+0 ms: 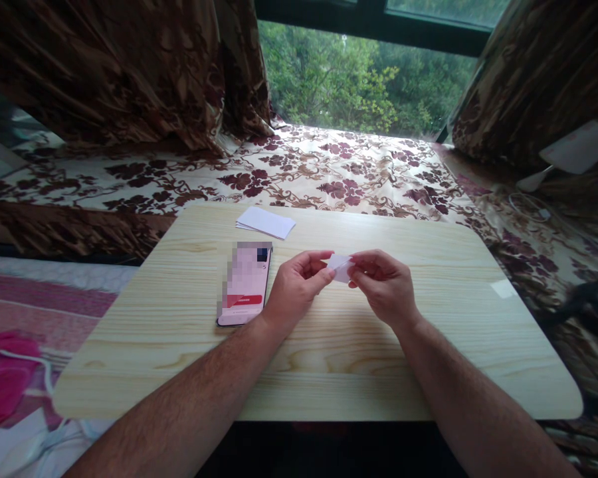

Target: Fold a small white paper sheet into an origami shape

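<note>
The left hand [295,284] and right hand [386,285] both pinch a paper [339,269] over the middle of the table [369,372]; from here it looks part-folded, though what's left I can't tell. By the far edge, sheets [266,222] lie flat, seemingly unworked.

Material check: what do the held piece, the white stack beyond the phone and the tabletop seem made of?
Held piece: probably paper; matte white, thin, with a diagonal line like a fold.
White stack: likely paper or thin card; matte, flat, straight-edged sheets.
Tabletop: wood or wood-look laminate, smooth; the pale grain leaves it open.
</note>
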### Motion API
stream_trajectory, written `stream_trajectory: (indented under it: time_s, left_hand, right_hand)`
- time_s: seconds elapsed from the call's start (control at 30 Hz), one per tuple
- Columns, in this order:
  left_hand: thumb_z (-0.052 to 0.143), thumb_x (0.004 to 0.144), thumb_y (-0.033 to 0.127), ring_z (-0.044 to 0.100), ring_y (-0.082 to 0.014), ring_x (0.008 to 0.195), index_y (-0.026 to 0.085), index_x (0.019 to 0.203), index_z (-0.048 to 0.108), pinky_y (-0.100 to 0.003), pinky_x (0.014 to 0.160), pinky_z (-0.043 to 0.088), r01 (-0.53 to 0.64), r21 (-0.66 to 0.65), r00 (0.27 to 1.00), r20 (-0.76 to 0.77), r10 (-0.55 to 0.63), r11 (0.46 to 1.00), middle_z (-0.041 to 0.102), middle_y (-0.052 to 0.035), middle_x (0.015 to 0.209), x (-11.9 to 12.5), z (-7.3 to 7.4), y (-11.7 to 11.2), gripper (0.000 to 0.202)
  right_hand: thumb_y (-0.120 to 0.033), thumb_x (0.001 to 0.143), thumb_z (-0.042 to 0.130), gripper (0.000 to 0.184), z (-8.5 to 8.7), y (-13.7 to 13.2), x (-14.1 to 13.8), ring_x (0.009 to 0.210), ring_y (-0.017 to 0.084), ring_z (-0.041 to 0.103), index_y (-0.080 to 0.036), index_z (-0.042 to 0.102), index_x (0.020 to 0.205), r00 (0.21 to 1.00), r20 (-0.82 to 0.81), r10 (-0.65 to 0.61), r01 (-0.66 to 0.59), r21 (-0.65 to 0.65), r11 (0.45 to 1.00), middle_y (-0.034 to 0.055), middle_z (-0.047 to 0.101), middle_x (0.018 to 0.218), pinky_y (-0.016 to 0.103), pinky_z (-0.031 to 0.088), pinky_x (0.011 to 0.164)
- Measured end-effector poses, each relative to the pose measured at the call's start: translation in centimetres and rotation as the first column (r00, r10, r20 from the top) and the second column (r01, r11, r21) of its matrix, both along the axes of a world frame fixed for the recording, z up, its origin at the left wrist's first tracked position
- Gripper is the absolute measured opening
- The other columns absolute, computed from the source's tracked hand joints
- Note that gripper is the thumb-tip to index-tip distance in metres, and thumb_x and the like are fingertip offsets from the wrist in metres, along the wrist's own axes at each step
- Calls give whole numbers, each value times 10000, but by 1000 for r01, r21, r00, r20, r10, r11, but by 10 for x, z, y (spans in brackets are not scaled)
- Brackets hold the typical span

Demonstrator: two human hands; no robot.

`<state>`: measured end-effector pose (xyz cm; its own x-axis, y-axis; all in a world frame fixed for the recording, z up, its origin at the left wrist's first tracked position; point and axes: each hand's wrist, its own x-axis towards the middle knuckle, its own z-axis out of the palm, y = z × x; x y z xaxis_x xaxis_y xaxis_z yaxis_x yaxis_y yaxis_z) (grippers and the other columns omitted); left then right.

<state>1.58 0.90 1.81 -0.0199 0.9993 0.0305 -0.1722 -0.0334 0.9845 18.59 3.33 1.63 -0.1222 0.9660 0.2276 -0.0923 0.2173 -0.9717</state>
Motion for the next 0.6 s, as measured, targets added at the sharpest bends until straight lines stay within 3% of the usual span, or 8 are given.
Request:
stream_trajectory:
  time_s: [0.37, 0.6]
  left_hand:
    - [784, 723, 295, 513, -91, 627, 152, 1127, 695, -225, 567, 381, -5, -12, 1000, 15, 6, 1000, 610, 15, 733, 0, 4, -1, 437]
    - [703, 819, 374, 528, -104, 638, 150, 1142, 701, -245, 574, 417, -16, -28, 1000, 5, 16, 999, 667, -35, 828, 0, 0, 0, 394]
  right_hand:
    - [-252, 741, 793, 176, 3, -1, 0, 632, 140, 659, -187, 711, 883, 1000, 17, -8, 8, -18, 1000, 24, 727, 799, 276, 580, 552]
    - [-213, 743, 791, 132, 1, -2, 0, 609, 132, 645, -186, 702, 836, 999, 16, 28, -27, -20, 999, 7, 706, 728, 266, 561, 561]
